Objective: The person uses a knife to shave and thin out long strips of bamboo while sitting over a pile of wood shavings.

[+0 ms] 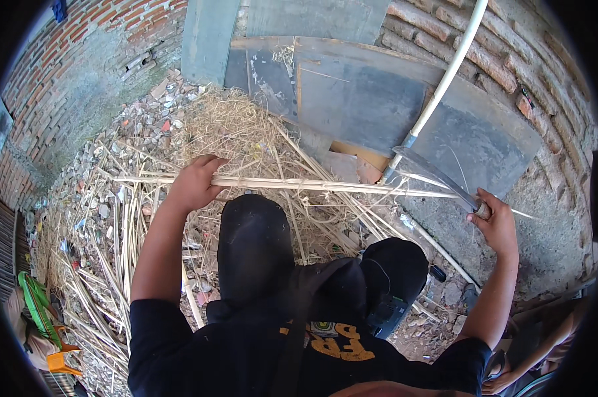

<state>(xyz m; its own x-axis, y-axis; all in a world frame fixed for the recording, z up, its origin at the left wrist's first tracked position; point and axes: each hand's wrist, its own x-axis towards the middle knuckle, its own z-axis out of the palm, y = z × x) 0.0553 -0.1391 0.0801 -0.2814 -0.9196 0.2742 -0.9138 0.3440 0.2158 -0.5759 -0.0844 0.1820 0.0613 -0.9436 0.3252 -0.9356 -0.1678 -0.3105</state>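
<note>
Pale slender bamboo strip (pixel 292 184) is stretching past black-clad knees (pixel 254 225), left hand (pixel 196 184) pinching it, right hand (pixel 497 222) gripping a curved grey-bladed knife (pixel 436 173); tan shavings (pixel 226 122) are lying beyond the knees, guessing plenty's done, this one isn't.

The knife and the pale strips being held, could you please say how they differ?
The knife looks dark, while the pale strips are yellowish. The knife looks shorter and broader than the strips. The knife slants, while the strips run nearly straight across. Both are held: knife in the right hand, strips in the left hand.
</note>
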